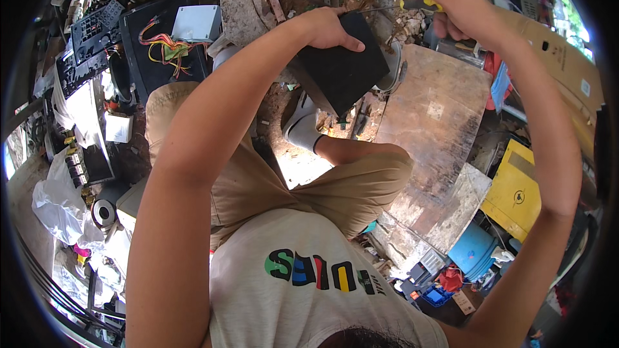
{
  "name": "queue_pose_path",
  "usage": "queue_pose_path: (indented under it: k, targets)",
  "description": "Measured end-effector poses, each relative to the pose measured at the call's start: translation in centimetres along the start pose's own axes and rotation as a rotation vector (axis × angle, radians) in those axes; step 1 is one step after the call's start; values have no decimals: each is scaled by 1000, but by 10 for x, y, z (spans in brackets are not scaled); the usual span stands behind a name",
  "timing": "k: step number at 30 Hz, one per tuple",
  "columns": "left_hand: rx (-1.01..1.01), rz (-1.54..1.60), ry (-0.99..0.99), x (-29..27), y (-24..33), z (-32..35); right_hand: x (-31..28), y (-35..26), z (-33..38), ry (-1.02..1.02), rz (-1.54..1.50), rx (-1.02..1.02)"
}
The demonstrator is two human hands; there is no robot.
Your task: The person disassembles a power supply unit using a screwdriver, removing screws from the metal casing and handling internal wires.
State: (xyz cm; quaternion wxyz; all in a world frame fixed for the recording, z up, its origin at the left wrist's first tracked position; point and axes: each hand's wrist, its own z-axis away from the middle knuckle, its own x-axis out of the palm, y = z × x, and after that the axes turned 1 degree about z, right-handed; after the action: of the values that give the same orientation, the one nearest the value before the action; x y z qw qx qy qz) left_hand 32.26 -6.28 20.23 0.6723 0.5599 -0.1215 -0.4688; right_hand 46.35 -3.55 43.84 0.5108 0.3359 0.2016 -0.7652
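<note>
A black rectangular box (pixel 345 67) is tilted in front of me, above my bent legs. My left hand (pixel 330 29) grips its far end, with the thumb lying on the upper face and the other fingers hidden behind the edge. In my right hand (pixel 454 9) is a screwdriver (pixel 420 4) with a yellow and black handle, the fingers closed around it. Its thin shaft points left to the box's far edge, near my left fingertips. Whether the tip touches a screw cannot be made out.
A worn wooden board (pixel 438 106) lies right of the box. To the left, a silver power supply (pixel 196 24) with coloured wires rests on a black case. A yellow panel (pixel 516 187), a blue bucket (pixel 472 251) and a cardboard box (pixel 564 64) stand at the right.
</note>
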Motion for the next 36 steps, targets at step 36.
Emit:
queue_pose_path:
  k: [36]
  targets:
    - [81,-159,476,0,10,6,26,32,23,529,185,-863]
